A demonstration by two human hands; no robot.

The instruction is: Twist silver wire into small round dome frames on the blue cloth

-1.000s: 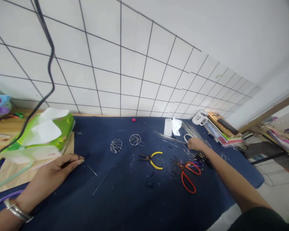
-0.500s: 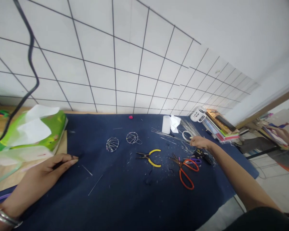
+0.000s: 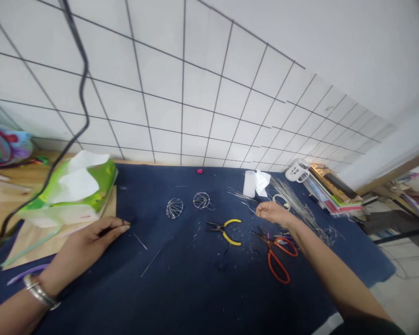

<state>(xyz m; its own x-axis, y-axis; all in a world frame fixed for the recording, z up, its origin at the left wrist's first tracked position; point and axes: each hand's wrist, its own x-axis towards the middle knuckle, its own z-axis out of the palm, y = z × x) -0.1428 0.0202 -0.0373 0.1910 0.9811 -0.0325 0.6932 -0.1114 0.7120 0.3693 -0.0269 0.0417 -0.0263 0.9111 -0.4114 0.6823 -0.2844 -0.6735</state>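
My left hand (image 3: 96, 242), with silver bangles at the wrist, rests at the left of the dark blue cloth (image 3: 192, 288). Its thumb and forefinger are pinched; whatever lies between them is too small to make out. Short straight wires (image 3: 150, 263) lie just right of it. My right hand (image 3: 274, 212) is closed over the right part of the cloth, beside loose silver wires (image 3: 239, 194) and a white ring-shaped roll (image 3: 282, 201). What its fingers hold is hidden. Two round wire cages (image 3: 174, 208) sit between the hands, near yellow-handled pliers (image 3: 226, 228) and orange-handled scissors (image 3: 277, 256).
A green tissue pack (image 3: 84, 181) stands at the left on a wooden board. A white mug (image 3: 298, 171) and a stack of books (image 3: 331, 186) are at the back right. A white box (image 3: 249, 184) lies by crumpled tissue (image 3: 262, 183). A black cable (image 3: 84, 93) hangs at the left.
My right hand has moved left, from beside the white roll and the black-handled items to near the loose wires. The left hand keeps its pinch. The view has turned slightly left.
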